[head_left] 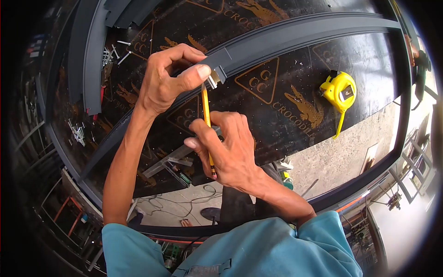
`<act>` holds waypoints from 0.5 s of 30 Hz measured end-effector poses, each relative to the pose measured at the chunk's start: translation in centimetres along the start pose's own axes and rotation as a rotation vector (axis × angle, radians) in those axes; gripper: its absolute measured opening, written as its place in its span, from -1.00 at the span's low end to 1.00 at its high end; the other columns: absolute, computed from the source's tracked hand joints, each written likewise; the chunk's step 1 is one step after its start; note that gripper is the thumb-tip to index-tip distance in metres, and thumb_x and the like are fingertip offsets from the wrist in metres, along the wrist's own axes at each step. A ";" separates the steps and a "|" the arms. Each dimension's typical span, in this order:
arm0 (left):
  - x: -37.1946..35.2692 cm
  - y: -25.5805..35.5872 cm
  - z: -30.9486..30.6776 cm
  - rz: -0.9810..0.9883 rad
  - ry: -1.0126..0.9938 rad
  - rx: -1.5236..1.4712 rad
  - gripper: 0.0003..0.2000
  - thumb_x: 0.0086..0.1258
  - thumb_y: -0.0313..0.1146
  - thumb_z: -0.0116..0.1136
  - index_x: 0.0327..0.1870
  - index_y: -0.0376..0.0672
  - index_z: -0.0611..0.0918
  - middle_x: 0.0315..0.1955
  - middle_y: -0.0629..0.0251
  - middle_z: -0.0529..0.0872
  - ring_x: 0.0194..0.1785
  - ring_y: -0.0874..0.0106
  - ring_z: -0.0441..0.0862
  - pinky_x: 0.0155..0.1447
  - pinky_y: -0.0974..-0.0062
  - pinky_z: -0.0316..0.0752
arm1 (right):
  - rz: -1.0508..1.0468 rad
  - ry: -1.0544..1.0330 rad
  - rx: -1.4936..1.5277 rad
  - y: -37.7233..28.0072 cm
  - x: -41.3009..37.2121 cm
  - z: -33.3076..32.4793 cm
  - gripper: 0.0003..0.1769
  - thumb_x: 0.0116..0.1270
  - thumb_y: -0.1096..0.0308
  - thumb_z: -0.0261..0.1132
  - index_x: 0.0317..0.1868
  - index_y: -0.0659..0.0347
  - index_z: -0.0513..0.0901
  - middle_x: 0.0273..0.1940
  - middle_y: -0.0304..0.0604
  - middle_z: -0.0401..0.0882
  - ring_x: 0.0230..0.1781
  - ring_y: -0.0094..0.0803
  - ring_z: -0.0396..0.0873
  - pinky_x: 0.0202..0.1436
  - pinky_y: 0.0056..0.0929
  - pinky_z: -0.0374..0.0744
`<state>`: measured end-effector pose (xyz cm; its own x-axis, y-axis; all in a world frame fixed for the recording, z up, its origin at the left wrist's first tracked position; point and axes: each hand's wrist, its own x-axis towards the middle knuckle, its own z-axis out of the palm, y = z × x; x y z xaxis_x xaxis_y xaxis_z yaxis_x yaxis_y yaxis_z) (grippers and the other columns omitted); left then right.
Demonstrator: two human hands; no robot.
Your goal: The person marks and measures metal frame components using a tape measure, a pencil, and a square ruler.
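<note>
Both hands clenched: left hand (166,83) pinches the profile (295,34) at its cut end over mid-bench (295,74), right hand (228,150) just below grips the pencil (206,108), its long axis pointing up with the tip at that end.

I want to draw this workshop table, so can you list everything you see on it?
metal bar: one, dark grey, across the board, end in left hand
pencil: one, yellow, in right hand, tip at the bar's end
tape measure: one, yellow, on the board, right side
board: one, black with gold crocodile prints, under everything
small metal bits: several, silvery, board's left side
shirt: one, blue, bottom edge
left hand: one, pinching the bar's end
right hand: one, gripping the pencil
</note>
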<state>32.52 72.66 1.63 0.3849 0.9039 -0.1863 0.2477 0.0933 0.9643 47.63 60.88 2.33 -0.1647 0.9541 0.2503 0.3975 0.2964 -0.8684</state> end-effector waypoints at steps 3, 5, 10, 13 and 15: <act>0.0 0.0 -0.2 0.018 -0.005 0.053 -0.61 0.13 -0.14 0.27 -0.24 -0.37 0.66 -0.42 0.21 0.69 -0.32 0.50 0.62 -0.19 0.58 0.49 | -0.028 0.004 -0.079 0.5 0.5 0.6 -0.68 0.21 0.19 0.32 -0.12 0.19 0.54 -0.27 -0.09 0.36 -0.30 -0.23 0.35 -0.28 -0.28 0.29; -0.3 0.9 -0.2 -0.010 -0.032 0.122 -0.63 0.17 -0.09 0.21 -0.28 -0.29 0.67 -0.43 0.32 0.65 -0.32 0.57 0.55 -0.17 0.61 0.41 | -0.040 0.016 -0.112 1.0 0.5 1.1 -0.71 0.21 0.19 0.32 -0.16 0.19 0.54 -0.31 -0.09 0.34 -0.32 -0.22 0.35 -0.28 -0.27 0.30; 0.1 1.1 -0.4 -0.087 -0.037 -0.015 -0.64 0.23 -0.10 0.28 -0.30 -0.32 0.70 -0.42 0.26 0.72 -0.33 0.55 0.57 -0.16 0.58 0.42 | -0.116 0.099 -0.153 1.8 0.6 2.0 -0.72 0.22 0.15 0.32 -0.24 0.17 0.54 -0.34 -0.11 0.35 -0.34 -0.21 0.35 -0.28 -0.28 0.34; -0.2 1.8 -0.3 -0.102 -0.007 0.085 -0.63 0.21 -0.06 0.30 -0.37 -0.29 0.71 -0.46 0.28 0.71 -0.35 0.56 0.56 -0.20 0.61 0.41 | -0.061 0.096 -0.170 1.8 0.7 2.4 -0.71 0.26 0.13 0.29 -0.26 0.19 0.55 -0.34 -0.10 0.36 -0.32 -0.22 0.35 -0.27 -0.28 0.34; -0.2 1.6 -0.3 -0.057 -0.011 0.068 -0.62 0.20 -0.05 0.31 -0.40 -0.29 0.71 -0.47 0.30 0.70 -0.36 0.56 0.55 -0.22 0.61 0.40 | -0.074 0.097 -0.188 1.8 0.6 2.6 -0.72 0.27 0.14 0.28 -0.26 0.20 0.54 -0.34 -0.10 0.36 -0.33 -0.22 0.35 -0.27 -0.27 0.34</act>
<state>32.58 72.77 3.30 0.3783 0.8931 -0.2433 0.3291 0.1159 0.9371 45.95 61.89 -0.21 -0.1157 0.9264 0.3584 0.5500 0.3602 -0.7535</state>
